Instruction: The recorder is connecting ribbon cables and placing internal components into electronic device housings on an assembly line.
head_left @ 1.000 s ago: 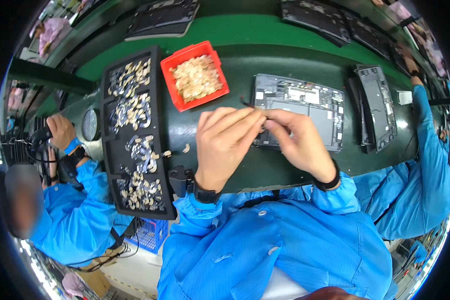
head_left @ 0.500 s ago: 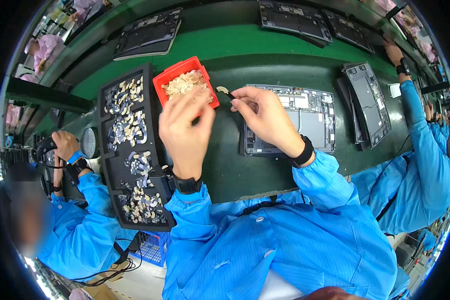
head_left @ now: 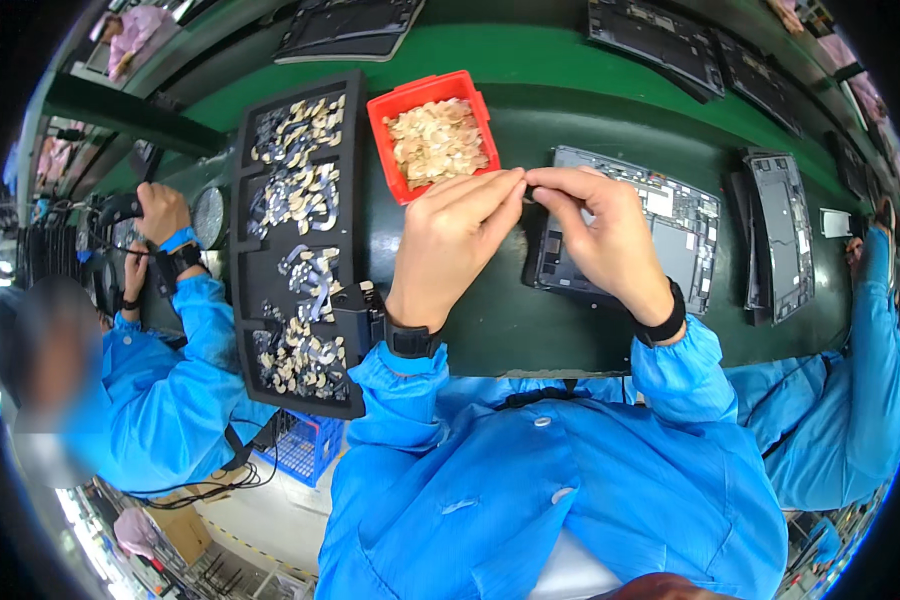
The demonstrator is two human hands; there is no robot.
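My left hand [head_left: 460, 240] and my right hand [head_left: 610, 230] meet fingertip to fingertip just beyond the near right corner of a red bin. Between them they pinch a small flex cable [head_left: 531, 194], of which only a dark sliver shows; the rest is hidden by my fingers. Pale, thin curved scraps [head_left: 435, 140] fill the red bin [head_left: 397, 186]. Left of it stands a black compartment tray [head_left: 354, 170], holding many small dark flex cables with pale curved pieces on them. Under and beyond my right hand lies an opened tablet-like device [head_left: 692, 250] with its circuit board showing.
More opened devices [head_left: 778, 235] are stacked at the right, and others [head_left: 660, 45] lie along the far green ledge. A co-worker [head_left: 170, 370] in blue sits at the left, holding a dark tool. Another blue-sleeved arm [head_left: 870, 340] reaches in at the right.
My left hand has come right, from in front of the red bin to my right hand, and closed its fingertips at the flex cable. The view has shifted, so the bench appears further left-to-right displaced.
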